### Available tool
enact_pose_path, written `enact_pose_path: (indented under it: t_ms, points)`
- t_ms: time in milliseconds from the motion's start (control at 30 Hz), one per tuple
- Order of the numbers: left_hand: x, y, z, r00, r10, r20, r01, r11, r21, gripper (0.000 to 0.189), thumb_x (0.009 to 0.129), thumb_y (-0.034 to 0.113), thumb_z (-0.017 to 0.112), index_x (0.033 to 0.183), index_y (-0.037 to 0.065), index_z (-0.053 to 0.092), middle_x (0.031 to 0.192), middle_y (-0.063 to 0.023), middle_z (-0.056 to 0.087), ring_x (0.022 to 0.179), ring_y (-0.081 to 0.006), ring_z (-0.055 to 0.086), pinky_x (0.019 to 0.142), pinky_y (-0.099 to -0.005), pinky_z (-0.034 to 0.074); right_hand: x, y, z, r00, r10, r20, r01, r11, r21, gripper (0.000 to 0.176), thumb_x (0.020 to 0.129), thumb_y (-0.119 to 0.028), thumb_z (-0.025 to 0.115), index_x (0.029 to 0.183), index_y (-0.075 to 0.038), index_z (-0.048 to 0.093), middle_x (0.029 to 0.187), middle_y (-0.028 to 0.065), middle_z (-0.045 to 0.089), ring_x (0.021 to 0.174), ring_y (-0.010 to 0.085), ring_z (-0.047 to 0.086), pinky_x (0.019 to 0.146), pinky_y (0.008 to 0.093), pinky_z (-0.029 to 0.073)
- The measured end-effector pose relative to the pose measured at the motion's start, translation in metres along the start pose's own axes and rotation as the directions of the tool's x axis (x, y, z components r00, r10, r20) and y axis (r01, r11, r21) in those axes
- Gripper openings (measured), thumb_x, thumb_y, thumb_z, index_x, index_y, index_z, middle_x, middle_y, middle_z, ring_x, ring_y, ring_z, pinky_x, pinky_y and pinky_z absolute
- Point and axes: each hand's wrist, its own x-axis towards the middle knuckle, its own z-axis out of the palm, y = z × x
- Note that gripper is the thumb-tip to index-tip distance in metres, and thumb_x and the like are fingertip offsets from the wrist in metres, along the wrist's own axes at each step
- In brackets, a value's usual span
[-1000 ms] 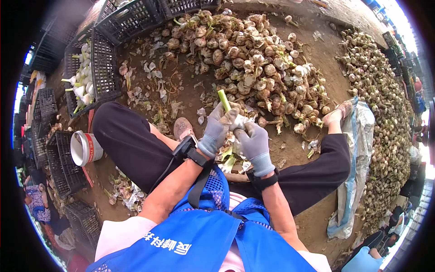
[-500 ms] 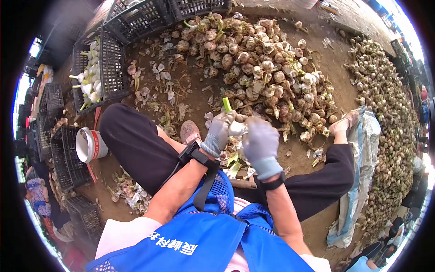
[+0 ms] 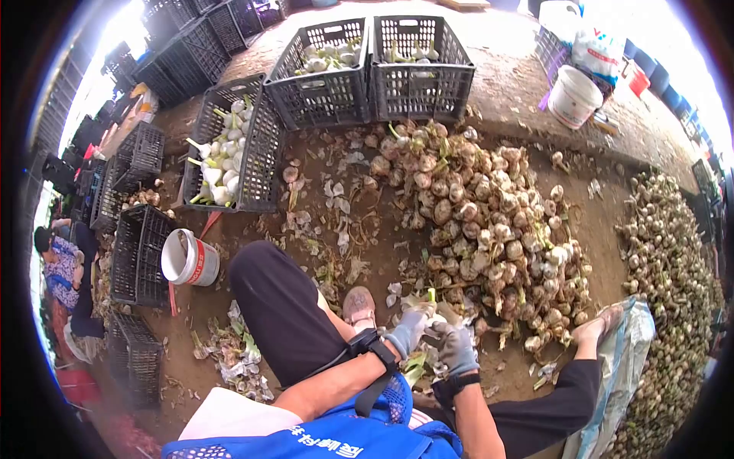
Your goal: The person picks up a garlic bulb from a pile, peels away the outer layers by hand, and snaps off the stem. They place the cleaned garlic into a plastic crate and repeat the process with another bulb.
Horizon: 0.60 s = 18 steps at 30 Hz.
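My left hand (image 3: 410, 327), in a grey glove, is closed around a garlic bulb whose cut green stem (image 3: 431, 295) sticks up past the fingers. Most of the bulb is hidden by the glove. Close beside it, my right hand (image 3: 457, 349), also gloved, has its fingers curled in at the bulb; what they pinch, if anything, is too small to make out. Just beyond both hands lies a heap of unpeeled garlic (image 3: 489, 222) with dry roots and brown skins. Loose peelings and leaves lie on the ground below the hands.
Black crates hold peeled white garlic: one at the left (image 3: 269, 172), two at the back (image 3: 321, 96) (image 3: 420, 88). A white bucket (image 3: 200, 260) stands by my knee. A larger garlic pile (image 3: 665, 260) and a pale sack (image 3: 623, 359) are on the right. A person (image 3: 65, 268) sits far left.
The head view has tilted up, bringing the back crates and another bucket into sight. My right hand, blurred before, now has curled fingers beside the bulb. The left hand keeps its hold.
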Motion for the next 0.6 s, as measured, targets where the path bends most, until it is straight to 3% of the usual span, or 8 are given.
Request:
enact_pose_path:
  t_ms: [33,133,233,300,367,500,567,600]
  points:
    - [0.002,0.000,0.000,0.989,0.147,-0.024,-0.148,0.984,-0.101,0.023,0.085,0.020,0.057,0.097,0.001,0.062,0.089,-0.0056,0.064,0.079,-0.0126,0.056,0.069,-0.0278,0.044,0.030,0.017,-0.026,0.990,0.119,0.074,-0.134,0.957,0.257,0.045,0.079,-0.008,0.051,0.123,0.000,0.041,0.105,0.0136,0.056,0.089,0.0259,0.059,0.078,0.0398,0.051]
    - [0.005,0.023,-0.013,0.890,0.003,-0.455,-0.005,1.000,-0.003,0.025,0.085,0.022,0.057,0.097,0.000,0.062,0.090,-0.0079,0.064,0.079,-0.0170,0.056,0.073,-0.0294,0.044,0.057,0.004,-0.004,0.985,0.142,-0.098,-0.112,0.959,0.260,0.035,0.074,-0.004,0.045,0.108,0.001,0.045,0.084,0.0151,0.057,0.075,0.0294,0.058,0.076,0.0479,0.049]
    - [0.017,0.000,-0.044,0.905,0.011,-0.425,0.001,1.000,0.027,0.024,0.085,0.024,0.055,0.098,0.005,0.061,0.095,-0.0069,0.063,0.080,-0.0183,0.056,0.072,-0.0306,0.044,0.095,-0.006,0.006,0.987,0.148,0.061,-0.160,0.906,0.393,0.015,0.076,-0.004,0.044,0.091,-0.004,0.044,0.063,0.0027,0.049,0.052,0.0165,0.045,0.071,0.0405,0.047]
    - [0.004,0.011,-0.032,0.907,-0.082,-0.412,0.079,0.997,-0.024,0.022,0.084,0.024,0.056,0.096,0.006,0.062,0.093,-0.0067,0.063,0.080,-0.0172,0.056,0.069,-0.0325,0.044,0.104,-0.041,0.056,0.973,0.200,-0.116,-0.155,0.935,0.319,0.005,0.080,-0.007,0.042,0.084,-0.007,0.045,0.050,-0.0064,0.034,0.046,0.0147,0.040,0.065,0.0374,0.046]
    - [-0.028,0.054,0.002,0.889,-0.120,-0.442,0.135,0.991,0.002,0.018,0.081,0.024,0.058,0.091,0.009,0.062,0.078,-0.0038,0.061,0.070,-0.0141,0.056,0.058,-0.0348,0.044,0.112,-0.076,0.111,0.999,0.022,-0.035,-0.019,0.998,0.066,0.010,0.082,-0.009,0.041,0.087,-0.008,0.050,0.054,-0.0020,0.045,0.050,0.0147,0.046,0.062,0.0391,0.047]
    - [-0.017,0.038,0.006,0.860,-0.060,-0.506,0.024,0.997,-0.078,0.013,0.083,0.018,0.050,0.079,0.010,0.060,0.060,-0.0030,0.055,0.047,-0.0171,0.051,0.042,-0.0310,0.039,0.092,-0.129,0.254,0.808,-0.250,0.534,0.214,0.968,0.129,0.027,0.085,-0.015,0.050,0.108,0.000,0.051,0.093,0.0110,0.059,0.079,0.0203,0.058,0.075,0.0402,0.048]
    - [0.030,-0.063,-0.079,0.998,0.051,0.040,-0.033,0.930,-0.366,0.029,0.094,0.025,0.031,0.102,0.013,0.056,0.105,-0.0061,0.059,0.097,-0.0261,0.054,0.084,-0.0389,0.043,0.066,-0.141,0.301,0.836,-0.369,0.406,0.356,0.928,0.111,0.033,0.085,-0.013,0.051,0.115,0.001,0.048,0.098,0.0156,0.059,0.085,0.0255,0.059,0.075,0.0403,0.049]
    - [0.015,-0.051,-0.076,0.988,-0.150,-0.025,0.127,0.902,-0.414,0.033,0.095,0.025,0.027,0.110,0.016,0.055,0.117,-0.0053,0.055,0.111,-0.0242,0.046,0.095,-0.0382,0.035,0.060,-0.142,0.305,0.859,-0.320,0.399,0.319,0.945,0.072,0.030,0.085,-0.011,0.051,0.112,0.000,0.051,0.098,0.0147,0.059,0.085,0.0251,0.059,0.073,0.0385,0.050]
